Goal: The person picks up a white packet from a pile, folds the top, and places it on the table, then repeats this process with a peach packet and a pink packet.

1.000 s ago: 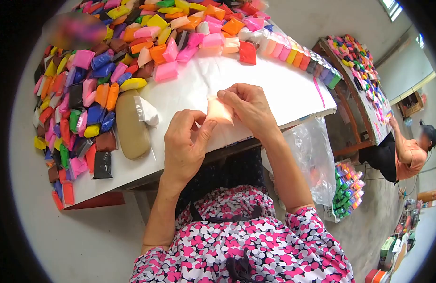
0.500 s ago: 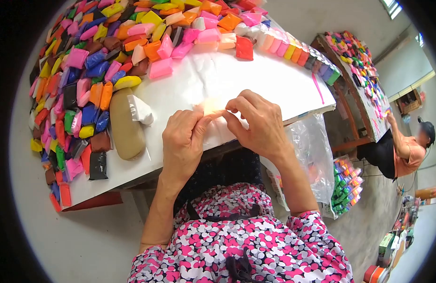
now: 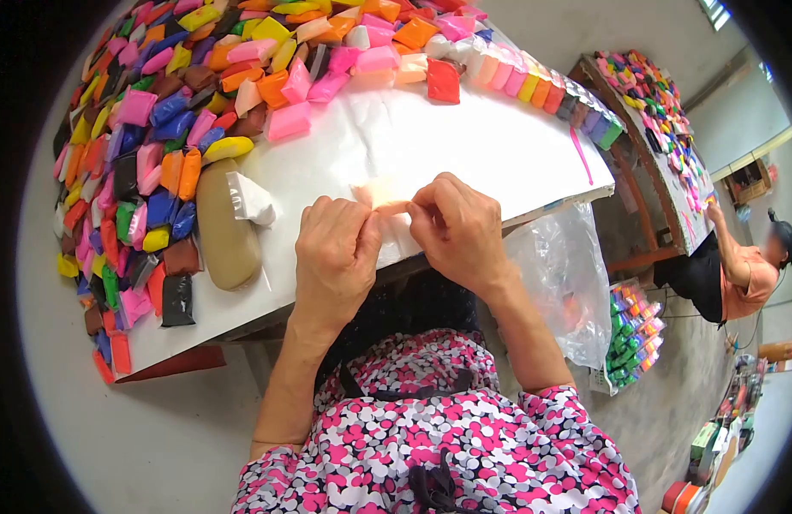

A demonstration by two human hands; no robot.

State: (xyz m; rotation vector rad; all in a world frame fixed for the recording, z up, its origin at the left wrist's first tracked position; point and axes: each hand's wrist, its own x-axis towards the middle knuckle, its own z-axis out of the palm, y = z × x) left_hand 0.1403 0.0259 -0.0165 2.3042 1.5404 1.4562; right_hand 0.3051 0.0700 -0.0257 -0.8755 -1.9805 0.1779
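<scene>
A pale peach clay packet point(image 3: 385, 195) is stretched between my two hands above the near edge of the white table. My left hand point(image 3: 337, 244) is closed, thumb and fingers pinching the packet's left side. The right end is pinched by my right hand point(image 3: 458, 224), its fingers curled in. Bright light washes out the packet's wrapper, and my fingers hide both its ends. Left of my left hand lie a crumpled white packet point(image 3: 254, 199) and an olive oval case point(image 3: 227, 227).
Many colourful packets point(image 3: 169, 111) are heaped over the table's left and far side. A row of small packets point(image 3: 541, 90) lines the far right edge beside a pink strip point(image 3: 582, 157). A clear plastic bag point(image 3: 567, 274) hangs at right. A co-worker point(image 3: 747, 265) sits at another table point(image 3: 623, 111).
My right hand's fingers have curled down and closed on the packet's right end; its index finger was raised before. My left hand keeps its pinch. The view has shifted slightly.
</scene>
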